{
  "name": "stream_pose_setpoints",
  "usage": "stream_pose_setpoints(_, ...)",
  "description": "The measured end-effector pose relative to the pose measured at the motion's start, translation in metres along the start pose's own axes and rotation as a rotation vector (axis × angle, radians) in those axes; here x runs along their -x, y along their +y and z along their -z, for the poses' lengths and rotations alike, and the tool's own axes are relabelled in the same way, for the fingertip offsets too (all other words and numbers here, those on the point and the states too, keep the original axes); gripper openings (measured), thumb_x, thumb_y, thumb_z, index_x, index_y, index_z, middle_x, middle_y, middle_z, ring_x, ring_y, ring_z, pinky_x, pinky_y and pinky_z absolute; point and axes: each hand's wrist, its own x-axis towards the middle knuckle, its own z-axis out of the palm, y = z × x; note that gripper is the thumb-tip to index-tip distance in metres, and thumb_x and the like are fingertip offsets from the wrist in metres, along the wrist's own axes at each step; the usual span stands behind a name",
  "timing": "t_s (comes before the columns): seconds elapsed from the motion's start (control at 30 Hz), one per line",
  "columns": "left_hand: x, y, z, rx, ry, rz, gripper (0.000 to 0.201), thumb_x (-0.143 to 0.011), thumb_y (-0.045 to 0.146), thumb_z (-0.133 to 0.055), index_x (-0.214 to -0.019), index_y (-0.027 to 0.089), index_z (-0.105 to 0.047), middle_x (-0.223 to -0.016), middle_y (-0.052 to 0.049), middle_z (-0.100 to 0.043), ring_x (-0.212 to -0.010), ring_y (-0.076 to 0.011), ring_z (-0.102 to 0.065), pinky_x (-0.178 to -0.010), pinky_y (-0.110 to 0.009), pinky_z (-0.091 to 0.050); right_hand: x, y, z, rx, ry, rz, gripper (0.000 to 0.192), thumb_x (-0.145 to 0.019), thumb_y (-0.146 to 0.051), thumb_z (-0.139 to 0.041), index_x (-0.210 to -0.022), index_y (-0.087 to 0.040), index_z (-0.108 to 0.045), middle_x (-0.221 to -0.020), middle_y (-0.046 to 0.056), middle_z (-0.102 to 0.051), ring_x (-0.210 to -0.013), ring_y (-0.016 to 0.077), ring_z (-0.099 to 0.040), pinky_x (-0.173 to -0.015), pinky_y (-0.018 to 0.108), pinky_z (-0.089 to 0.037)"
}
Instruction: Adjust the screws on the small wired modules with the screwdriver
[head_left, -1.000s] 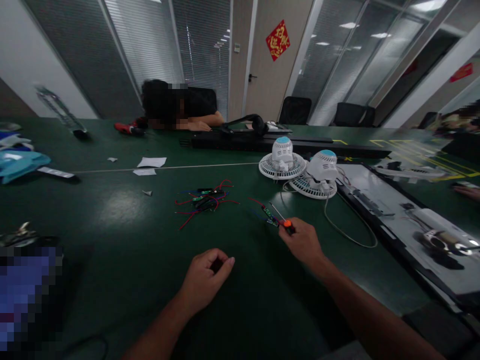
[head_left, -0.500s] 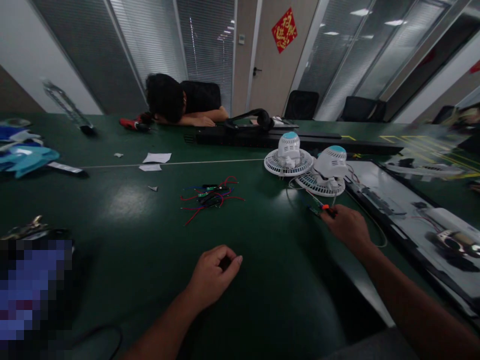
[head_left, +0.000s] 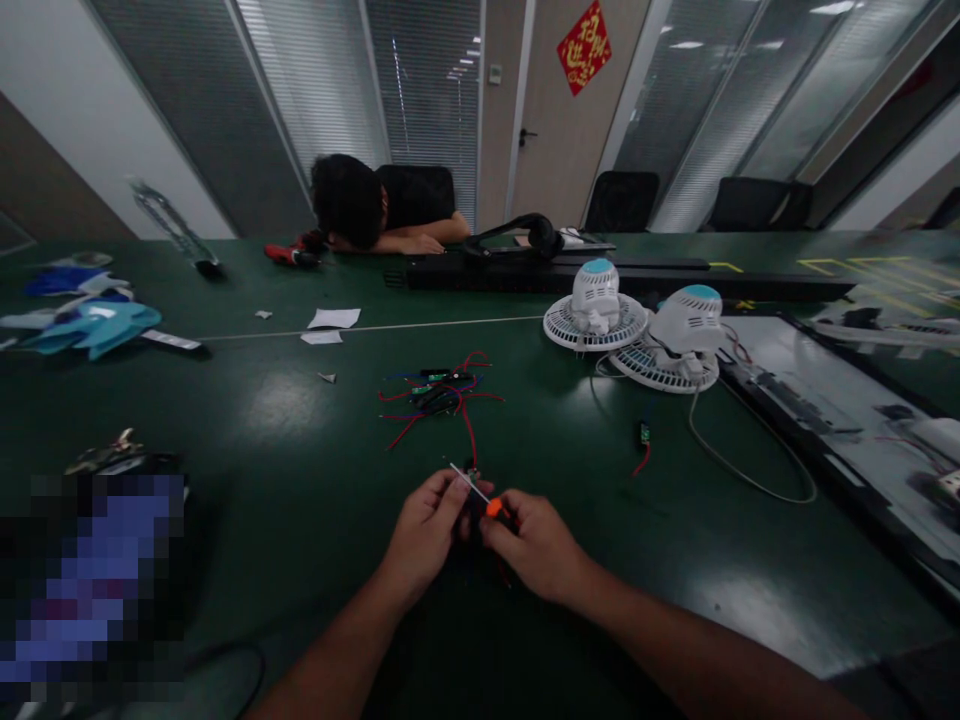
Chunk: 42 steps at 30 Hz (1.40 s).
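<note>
Centrally, with the two hands taken as the middle of a dial and twelve o'clock pointing away across the green table (head_left: 300, 480), the person's hands meet close together. The left hand (head_left: 427, 525) is closed, pinching a small circuit board (head_left: 472, 476) between thumb and fingers; most of the board is hidden, and a red wire (head_left: 470, 430) runs from it towards twelve o'clock. The right hand (head_left: 540, 540) is wrapped about the orange-and-black handle of a screwdriver (head_left: 495, 508), whose pale shaft slants towards ten or eleven o'clock across the left thumb; whether its tip touches the board cannot be told. Just beyond, between eleven and twelve, lies a tangled heap of wired boards (head_left: 442, 392). Apart from it, near two o'clock, rests a single loose board (head_left: 644, 433) with a short red lead. Farther off, between one and two, stand two white fans (head_left: 596, 290), their grilles face down. A shallow tray of parts (head_left: 806, 420) extends at two to three o'clock. At eleven lie paper scraps (head_left: 334, 318); at ten, blue gloves (head_left: 105, 325). Beyond the paper, a seated person (head_left: 349, 200) rests head and arms on the table.
</note>
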Motion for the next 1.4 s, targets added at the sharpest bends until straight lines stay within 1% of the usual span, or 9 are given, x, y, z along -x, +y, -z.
stream_pose_setpoints(0.1,-0.001,-0.002,-0.002,0.034,0.057,-0.033,0.034,-0.075,0.048,-0.064,-0.083,0.015,-0.058,-0.065,0.001,-0.061,-0.042,-0.0042,-0.038,-0.042,-0.019,-0.029,0.001,0.004,-0.003,-0.107,-0.069,-0.016,0.011,-0.082,-0.023,-0.053,-0.073,-0.017,-0.057,-0.060,-0.003,-0.056,-0.052,0.0101,-0.049,-0.048,0.021,-0.039)
stream_pose_setpoints(0.2,-0.001,-0.002,-0.003,0.098,0.126,-0.046,0.031,-0.076,0.046,-0.063,-0.081,0.016,-0.055,-0.062,0.002,-0.059,-0.046,-0.0051,-0.043,-0.046,-0.018,-0.034,0.002,0.006,0.004,-0.181,-0.063,-0.044,0.014,-0.082,-0.029,-0.056,-0.075,-0.017,-0.056,-0.062,-0.003,-0.053,-0.055,0.0105,-0.048,-0.051,0.022,-0.039)
stream_pose_setpoints(0.33,-0.002,0.002,0.002,0.236,0.255,-0.056,0.028,-0.075,0.041,-0.064,-0.086,0.017,-0.055,-0.048,0.008,-0.047,-0.041,-0.0062,-0.040,-0.042,-0.018,-0.028,0.002,0.011,0.018,-0.274,-0.026,-0.089,0.016,-0.084,-0.034,-0.054,-0.082,-0.018,-0.055,-0.066,-0.003,-0.050,-0.054,0.0103,-0.047,-0.049,0.022,-0.038)
stream_pose_setpoints(0.5,-0.005,0.010,0.010,0.247,0.227,-0.007,0.038,-0.077,0.051,-0.060,-0.083,0.013,-0.059,-0.036,0.010,-0.036,-0.033,-0.0055,-0.030,-0.038,-0.020,-0.021,0.003,0.016,0.035,-0.386,-0.017,-0.095,0.027,-0.091,-0.042,-0.044,-0.097,-0.019,-0.055,-0.076,-0.001,-0.055,-0.053,0.0096,-0.051,-0.048,0.023,-0.041)
stream_pose_setpoints(0.6,-0.006,0.012,0.012,0.215,0.229,0.009,0.041,-0.078,0.055,-0.057,-0.072,0.015,-0.055,-0.034,0.008,-0.038,-0.031,-0.0056,-0.031,-0.036,-0.020,-0.022,0.004,0.015,0.044,-0.331,-0.037,-0.039,0.034,-0.093,-0.047,-0.040,-0.106,-0.020,-0.056,-0.068,-0.003,-0.053,-0.046,0.0084,-0.046,-0.043,0.022,-0.036)
stream_pose_setpoints(0.77,-0.006,0.010,0.021,0.154,0.205,-0.032,0.045,-0.084,0.059,-0.042,-0.065,0.019,-0.049,-0.031,0.008,-0.034,-0.028,-0.0066,-0.025,-0.033,-0.021,-0.021,0.013,0.012,0.050,-0.185,-0.014,0.128,0.031,-0.096,-0.034,-0.040,-0.123,-0.020,-0.051,-0.063,-0.004,-0.052,-0.058,0.0125,-0.052,-0.055,0.025,-0.040)
stream_pose_setpoints(0.9,-0.009,0.006,0.031,0.042,0.176,-0.138,0.047,-0.087,0.055,-0.038,-0.058,0.019,-0.048,-0.032,0.005,-0.034,-0.031,-0.0084,-0.030,-0.036,-0.023,-0.025,0.020,0.011,0.047,-0.150,0.022,0.257,0.023,-0.092,-0.029,-0.050,-0.112,-0.022,-0.056,-0.075,0.000,-0.061,-0.063,0.0136,-0.056,-0.057,0.027,-0.042)
stream_pose_setpoints(1.0,-0.009,0.005,0.032,-0.004,0.161,-0.153,0.047,-0.089,0.051,-0.038,-0.056,0.020,-0.049,-0.032,0.005,-0.035,-0.032,-0.0094,-0.032,-0.038,-0.024,-0.028,0.022,0.009,0.043,-0.052,0.051,0.324,0.019,-0.089,-0.027,-0.055,-0.105,-0.022,-0.063,-0.074,0.001,-0.064,-0.060,0.0130,-0.056,-0.055,0.026,-0.041)
stream_pose_setpoints(1.4,-0.007,0.002,0.029,0.001,0.158,-0.105,0.044,-0.090,0.048,-0.034,-0.060,0.019,-0.047,-0.032,0.005,-0.036,-0.032,-0.0084,-0.031,-0.038,-0.022,-0.026,0.021,0.003,0.037,-0.008,0.025,0.307,0.021,-0.090,-0.029,-0.052,-0.102,-0.018,-0.066,-0.062,-0.002,-0.061,-0.048,0.0097,-0.050,-0.047,0.023,-0.036)
